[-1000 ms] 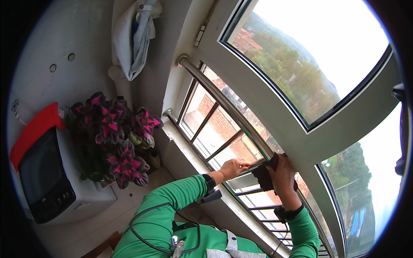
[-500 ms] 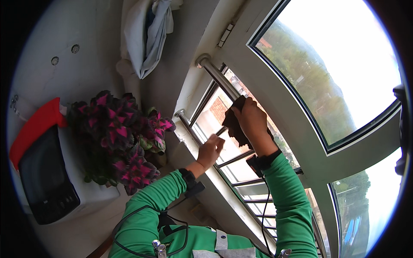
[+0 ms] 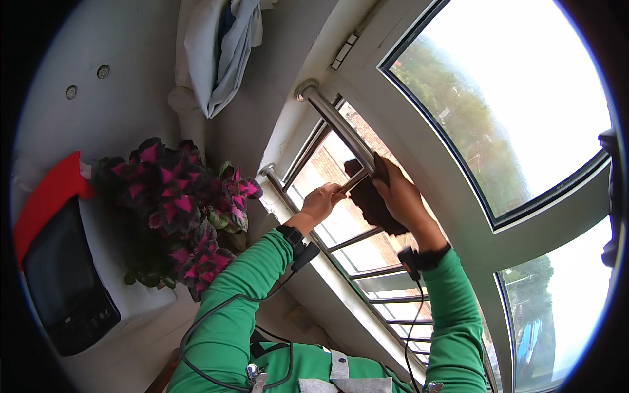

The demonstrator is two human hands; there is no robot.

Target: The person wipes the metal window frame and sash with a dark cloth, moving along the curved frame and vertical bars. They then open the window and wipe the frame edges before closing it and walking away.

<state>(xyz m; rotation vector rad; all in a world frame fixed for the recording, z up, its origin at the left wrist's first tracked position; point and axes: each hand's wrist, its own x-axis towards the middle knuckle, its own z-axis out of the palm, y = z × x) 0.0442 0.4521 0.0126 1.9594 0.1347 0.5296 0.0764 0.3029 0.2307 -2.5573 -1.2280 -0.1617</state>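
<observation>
A round metal handrail (image 3: 339, 124) runs slantwise along the window. My right hand (image 3: 401, 196) is closed on a dark brown cloth (image 3: 375, 208), pressing it against the rail; part of the cloth hangs below the rail between the bars. Just left of it, my left hand (image 3: 319, 204) has its fingers round a thin metal crossbar (image 3: 354, 179) that joins the handrail to the lower rail. The fingertips of the left hand are partly hidden.
Pink and dark purple leafy plants (image 3: 177, 203) stand at the left, beside a white appliance with a black front (image 3: 69, 278) and a red cloth (image 3: 49, 200). A pale cloth bundle (image 3: 219, 65) hangs above. The window frame (image 3: 452, 229) borders the right; a black cable (image 3: 190, 331) loops by my left arm.
My right hand and the cloth have slid a little down the handrail, toward me and right. My left hand, free before, has closed round the thin crossbar.
</observation>
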